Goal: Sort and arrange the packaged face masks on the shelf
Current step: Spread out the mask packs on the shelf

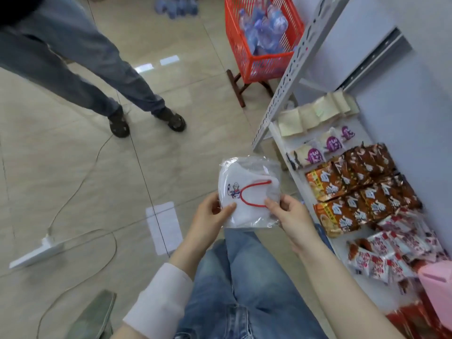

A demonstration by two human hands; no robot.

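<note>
I hold a packaged white face mask (248, 189) in clear plastic, with a red ear loop and a small cartoon print, above my knees. My left hand (211, 216) grips its lower left edge with the thumb on top. My right hand (287, 215) pinches its lower right edge. The white shelf (297, 178) stands to the right; cream packets (315, 113) lie at its far end and may be masks, though I cannot tell.
The shelf holds purple-label packs (327, 145), brown snack bags (362, 184), and red-white packets (391, 253). A red basket of water bottles (261, 37) stands beyond it. A person's legs (97, 77) are at the left. A power strip (36, 253) and cable lie on the tiled floor.
</note>
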